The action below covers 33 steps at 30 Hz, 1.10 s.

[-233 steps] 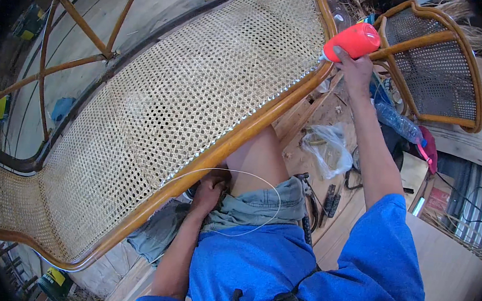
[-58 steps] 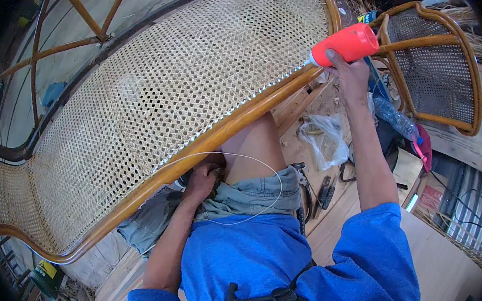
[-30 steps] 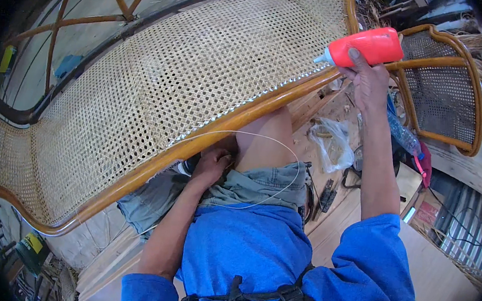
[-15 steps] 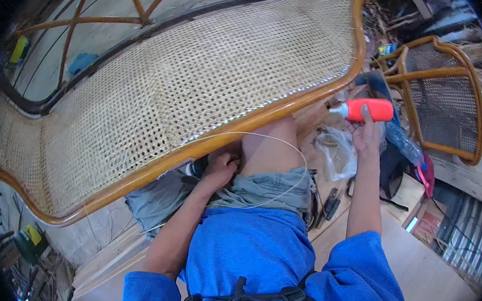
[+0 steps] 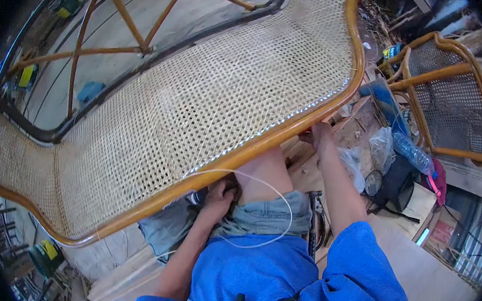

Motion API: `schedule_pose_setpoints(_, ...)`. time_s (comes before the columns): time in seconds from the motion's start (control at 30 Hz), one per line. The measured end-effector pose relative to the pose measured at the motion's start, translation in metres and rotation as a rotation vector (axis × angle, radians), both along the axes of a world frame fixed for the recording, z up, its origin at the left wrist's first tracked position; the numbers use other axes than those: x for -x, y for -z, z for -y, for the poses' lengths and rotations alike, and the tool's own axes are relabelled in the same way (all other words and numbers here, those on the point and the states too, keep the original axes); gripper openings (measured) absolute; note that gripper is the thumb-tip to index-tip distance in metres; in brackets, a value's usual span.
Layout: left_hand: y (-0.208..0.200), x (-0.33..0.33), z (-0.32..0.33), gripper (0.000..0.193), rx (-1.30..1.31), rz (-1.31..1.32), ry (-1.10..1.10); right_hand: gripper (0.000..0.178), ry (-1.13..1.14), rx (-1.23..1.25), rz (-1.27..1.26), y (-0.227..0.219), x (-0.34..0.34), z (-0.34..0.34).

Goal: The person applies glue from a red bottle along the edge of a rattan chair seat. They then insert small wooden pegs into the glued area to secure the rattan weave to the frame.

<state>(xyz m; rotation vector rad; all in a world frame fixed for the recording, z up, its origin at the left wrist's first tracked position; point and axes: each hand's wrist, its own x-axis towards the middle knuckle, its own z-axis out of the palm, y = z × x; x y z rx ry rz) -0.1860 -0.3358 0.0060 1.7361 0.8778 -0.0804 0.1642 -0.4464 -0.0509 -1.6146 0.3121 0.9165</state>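
A big woven cane panel (image 5: pixel 199 106) in a curved, glossy wooden frame (image 5: pixel 264 147) lies tilted across my lap. My left hand (image 5: pixel 220 195) is tucked under the frame's near edge by my knee, fingers curled on a thin white strand (image 5: pixel 282 200) that loops over my grey shorts. My right hand (image 5: pixel 318 135) reaches up to the same edge further right. Its fingertips are against or just under the wood, partly hidden. No red tool shows in it.
A cane chair (image 5: pixel 449 94) with a wooden frame stands at the right. Between it and my leg lie a clear plastic bottle (image 5: pixel 413 155), crumpled plastic bags (image 5: pixel 380 150), a black bag (image 5: pixel 399 187) and hand tools (image 5: pixel 317 229) on wooden boards.
My right hand has come down from above the frame with the red tool to the frame's edge, and the red tool is now out of sight. My left hand stayed put.
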Motion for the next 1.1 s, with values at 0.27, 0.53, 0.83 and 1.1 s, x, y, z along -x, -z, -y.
schedule_pose_setpoints(0.27,-0.082,0.043,-0.017,0.038,0.75,0.39,-0.572,0.032,-0.32,-0.068,0.504,0.05,0.021,-0.008)
schedule_pose_setpoints(0.53,-0.057,0.06,-0.022,0.037,0.798,0.56,-0.742,0.026,0.093,-0.374,0.088,0.039,0.038,-0.027)
schedule_pose_setpoints(0.83,-0.072,0.054,-0.021,0.034,0.761,0.495,-0.761,0.027,-0.531,0.244,1.001,0.107,0.034,0.007)
schedule_pose_setpoints(1.1,-0.078,0.067,-0.024,0.036,0.776,0.192,-0.404,0.028,-0.244,0.219,0.368,-0.089,0.068,-0.03)
